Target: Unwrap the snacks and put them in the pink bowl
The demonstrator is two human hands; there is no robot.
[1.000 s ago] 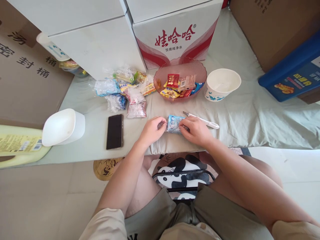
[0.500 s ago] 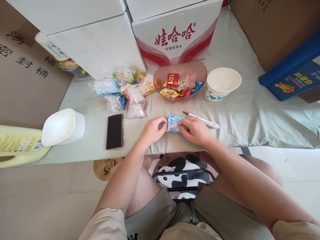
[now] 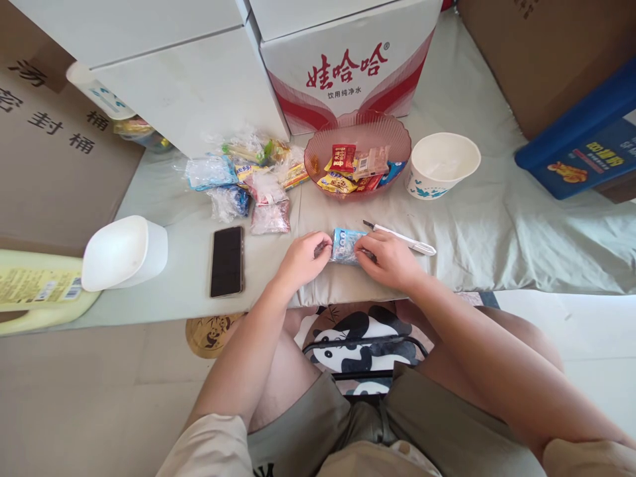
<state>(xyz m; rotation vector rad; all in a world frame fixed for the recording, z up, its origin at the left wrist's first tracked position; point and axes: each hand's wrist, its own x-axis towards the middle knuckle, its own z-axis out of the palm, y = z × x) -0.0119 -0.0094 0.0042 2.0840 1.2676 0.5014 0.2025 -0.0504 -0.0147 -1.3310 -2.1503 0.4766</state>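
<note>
A small blue snack packet (image 3: 344,246) in clear plastic lies near the front edge of the cloth-covered table. My left hand (image 3: 307,257) pinches its left end, fingers closed. At the other end, my right hand (image 3: 389,257) grips the packet with curled fingers. Just behind the right hand lies a white utility knife (image 3: 410,241) with its dark blade showing. A pink glass bowl (image 3: 318,189) behind the packet holds several red, yellow and blue snack packets. To its left is a pile of plastic-wrapped snack bundles (image 3: 268,189).
A paper tub (image 3: 427,189) stands right of the bowl. On the left are a black phone (image 3: 227,262), a white square container (image 3: 149,255) and a pale yellow jug (image 3: 44,291). White boxes (image 3: 348,79) line the back; a blue package (image 3: 576,152) is at the right.
</note>
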